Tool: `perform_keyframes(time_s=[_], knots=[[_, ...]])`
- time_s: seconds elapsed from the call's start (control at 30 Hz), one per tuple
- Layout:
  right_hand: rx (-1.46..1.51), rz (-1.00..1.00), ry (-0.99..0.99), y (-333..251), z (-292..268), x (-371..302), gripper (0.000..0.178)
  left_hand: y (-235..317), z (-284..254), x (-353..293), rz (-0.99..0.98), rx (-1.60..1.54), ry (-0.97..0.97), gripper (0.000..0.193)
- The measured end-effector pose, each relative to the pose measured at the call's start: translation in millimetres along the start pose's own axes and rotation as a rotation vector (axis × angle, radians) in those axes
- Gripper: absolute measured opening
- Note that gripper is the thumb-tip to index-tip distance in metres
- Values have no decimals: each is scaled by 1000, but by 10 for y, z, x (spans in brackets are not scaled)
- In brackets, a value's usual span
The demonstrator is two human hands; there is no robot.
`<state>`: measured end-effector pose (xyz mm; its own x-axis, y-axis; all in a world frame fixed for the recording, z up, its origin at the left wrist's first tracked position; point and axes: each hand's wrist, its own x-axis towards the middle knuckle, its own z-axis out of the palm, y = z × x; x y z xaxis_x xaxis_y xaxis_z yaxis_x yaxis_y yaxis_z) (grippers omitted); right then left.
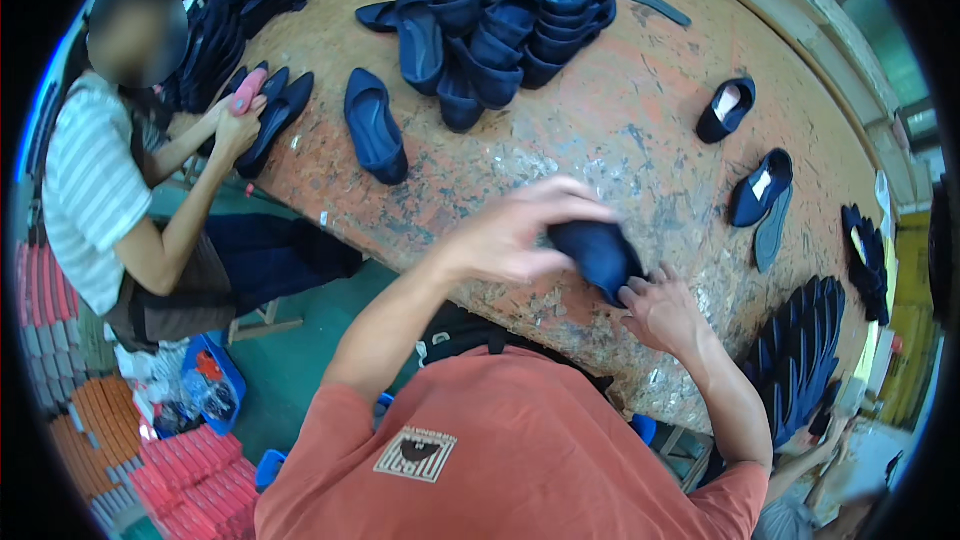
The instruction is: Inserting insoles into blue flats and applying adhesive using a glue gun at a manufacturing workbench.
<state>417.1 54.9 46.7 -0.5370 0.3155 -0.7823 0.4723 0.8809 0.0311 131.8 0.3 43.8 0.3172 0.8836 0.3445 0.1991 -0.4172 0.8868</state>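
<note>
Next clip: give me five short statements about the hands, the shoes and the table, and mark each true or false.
1. Both hands are on one dark blue shoe. True: the left hand grips the shoe from above, and the right hand touches its lower end.
2. The shoe is red. False: it is dark blue.
3. A pile of blue shoes sits at the far side of the table. True.
4. The table top is clean and white. False: it is orange-brown, worn and speckled.
5. The co-worker's hand is empty. False: it holds a pink object over shoes at the table's edge.
</note>
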Motion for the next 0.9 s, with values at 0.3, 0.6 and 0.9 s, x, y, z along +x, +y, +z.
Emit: perform_keyframes(time_s=[0.3, 0.6, 0.9], knots=[[392, -304, 899, -612, 13, 1173, 88, -954, 110, -880, -431, -244, 191, 34], [367, -212, 781, -597, -108, 865, 63, -953, -54, -908, -398, -232, 88, 51], [1129, -47, 1222, 462, 476, 590, 43, -378, -551, -936, 6, 799, 488, 38]])
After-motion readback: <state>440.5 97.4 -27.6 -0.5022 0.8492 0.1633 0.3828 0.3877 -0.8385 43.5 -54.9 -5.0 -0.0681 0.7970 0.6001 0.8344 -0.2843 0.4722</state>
